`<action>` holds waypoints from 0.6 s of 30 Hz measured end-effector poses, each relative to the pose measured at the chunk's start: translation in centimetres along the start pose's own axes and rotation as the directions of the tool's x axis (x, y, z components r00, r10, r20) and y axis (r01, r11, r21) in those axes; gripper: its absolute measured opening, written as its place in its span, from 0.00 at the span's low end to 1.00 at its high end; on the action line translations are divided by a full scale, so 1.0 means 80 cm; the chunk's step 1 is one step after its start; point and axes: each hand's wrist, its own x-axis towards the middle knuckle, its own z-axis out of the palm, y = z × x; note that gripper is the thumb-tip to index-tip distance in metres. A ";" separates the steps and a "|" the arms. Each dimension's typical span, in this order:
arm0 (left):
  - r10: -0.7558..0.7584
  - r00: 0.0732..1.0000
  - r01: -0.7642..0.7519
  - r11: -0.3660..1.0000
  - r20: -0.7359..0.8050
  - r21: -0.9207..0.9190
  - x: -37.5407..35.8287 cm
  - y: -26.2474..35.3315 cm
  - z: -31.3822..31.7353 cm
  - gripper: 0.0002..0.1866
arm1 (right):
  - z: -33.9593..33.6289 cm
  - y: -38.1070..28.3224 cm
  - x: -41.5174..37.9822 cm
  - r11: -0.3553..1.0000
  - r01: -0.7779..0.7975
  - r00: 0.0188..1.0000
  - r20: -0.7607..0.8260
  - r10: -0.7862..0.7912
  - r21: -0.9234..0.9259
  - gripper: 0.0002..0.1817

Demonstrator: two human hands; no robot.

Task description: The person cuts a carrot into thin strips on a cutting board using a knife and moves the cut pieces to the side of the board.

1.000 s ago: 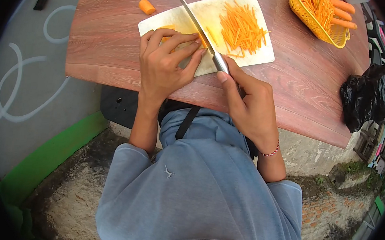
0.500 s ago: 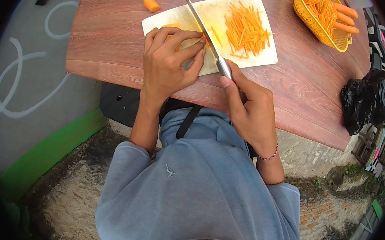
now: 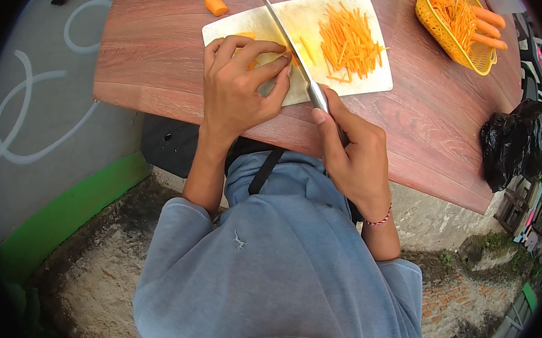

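Note:
My right hand is closed round the handle of a kitchen knife, its blade slanting up and left across a white cutting board. Left of the blade, my left hand has bent fingers pressing on a piece of carrot, mostly hidden beneath them; a bit of orange shows at the fingertips, against the blade. More carrot peeks out behind the knuckles. Right of the knife lies a pile of carrot strips. A carrot stub rests on the table beyond the board's left end.
The wooden table has a curved edge near my body. At its far right stands a yellow plastic basket with shredded carrot and several whole carrots. A black plastic bag hangs by the table's right edge.
Both hands and the knife keep nearly the same pose. The whole view has shifted by a few pixels; nothing was let go or picked up.

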 end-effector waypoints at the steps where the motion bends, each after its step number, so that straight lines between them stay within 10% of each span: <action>1: 0.000 1.000 0.000 1.000 0.000 -0.001 0.000 0.000 0.000 0.10 | 0.001 0.000 0.000 1.000 0.006 1.000 -0.008 -0.006 -0.001 0.19; 18: 0.039 0.999 -0.039 0.999 -0.007 0.002 -0.001 -0.003 0.003 0.08 | 0.010 -0.009 -0.003 0.998 0.015 1.000 -0.025 -0.017 -0.057 0.19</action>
